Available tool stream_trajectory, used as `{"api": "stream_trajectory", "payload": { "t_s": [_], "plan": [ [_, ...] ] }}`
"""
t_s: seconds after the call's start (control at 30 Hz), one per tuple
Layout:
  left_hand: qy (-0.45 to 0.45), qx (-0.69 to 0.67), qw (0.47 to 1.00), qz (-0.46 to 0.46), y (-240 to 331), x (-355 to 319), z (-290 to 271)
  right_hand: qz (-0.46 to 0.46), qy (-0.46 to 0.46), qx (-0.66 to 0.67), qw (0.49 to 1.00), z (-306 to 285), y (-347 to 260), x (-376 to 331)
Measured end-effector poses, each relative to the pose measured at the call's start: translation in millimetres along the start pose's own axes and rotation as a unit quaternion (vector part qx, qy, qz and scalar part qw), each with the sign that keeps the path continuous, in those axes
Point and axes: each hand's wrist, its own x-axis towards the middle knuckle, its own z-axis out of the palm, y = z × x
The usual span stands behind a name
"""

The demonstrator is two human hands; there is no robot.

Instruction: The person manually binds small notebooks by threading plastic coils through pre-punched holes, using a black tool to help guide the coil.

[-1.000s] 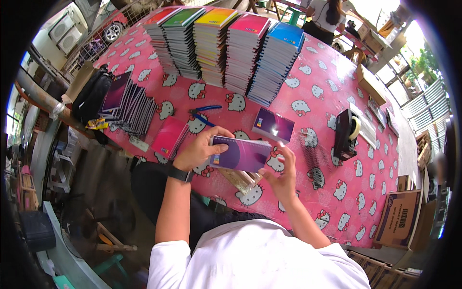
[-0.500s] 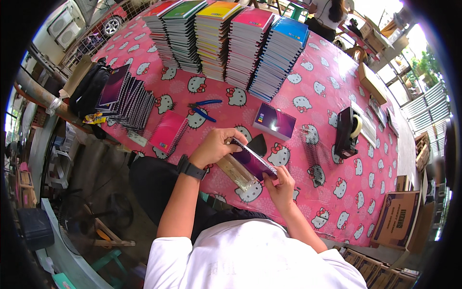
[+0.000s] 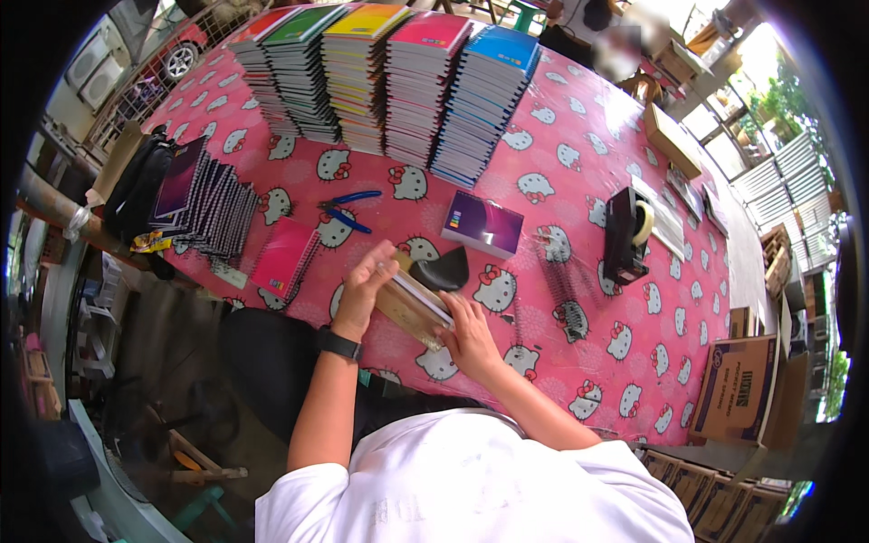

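Observation:
A thin notebook (image 3: 424, 297), its white page edges turned up, lies against a tan block with a clear cover (image 3: 398, 310) near the table's front edge. At the notebook's left end is my left hand (image 3: 360, 291), fingers stretched out and touching or close to it. My right hand (image 3: 472, 342) grips the other end, fingers over the top and thumb on the near side. Just beyond them sits a dark rounded object (image 3: 441, 269). Farther back lies a small stack of purple notebooks (image 3: 484, 226). Left of my hands are a pink spiral notebook (image 3: 283, 258) and blue-handled pliers (image 3: 348, 210).
Tall notebook stacks (image 3: 358, 81) in several colours stand at the back. Purple-covered spiral notebooks (image 3: 213, 204) lean by a black bag (image 3: 136, 185) at left. Loose wire spirals (image 3: 563, 290) and a tape dispenser (image 3: 625, 237) are at right. Cardboard boxes (image 3: 735, 385) stand beyond the table.
The notebook was held up, its purple cover showing; now it is lower, against the tan block. My left fingers have straightened, and my right hand has moved left. The view has shifted slightly right.

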Motion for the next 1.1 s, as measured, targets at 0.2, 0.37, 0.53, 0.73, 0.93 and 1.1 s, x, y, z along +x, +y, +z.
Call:
{"api": "stream_trajectory", "payload": {
  "t_s": [0.2,0.37,0.53,0.73,0.93,1.1],
  "plan": [
    [0.060,0.102,0.988,0.095,-21.5,-11.1,3.5,0.009,-0.026,0.137,0.990,-38.9,10.9,12.0],
    [0.097,0.188,0.972,0.102,-25.1,-11.9,16.1,-0.042,0.006,-0.051,0.998,-48.6,40.4,42.3],
    [0.090,0.156,0.980,0.086,-24.6,-10.0,24.9,-0.148,0.067,-0.149,0.975,-21.2,58.2,64.0],
    [0.103,0.203,0.968,0.109,-31.3,-11.5,16.0,-0.032,0.228,-0.086,0.969,-97.5,30.5,10.3],
    [0.113,0.234,0.958,0.125,-35.1,-3.9,16.5,0.074,0.211,-0.252,0.942,-94.4,87.4,-55.1],
    [0.084,0.430,0.830,0.346,6.9,-28.0,37.2,0.057,0.216,-0.205,0.953,-72.5,78.1,-21.3]
  ]
}}
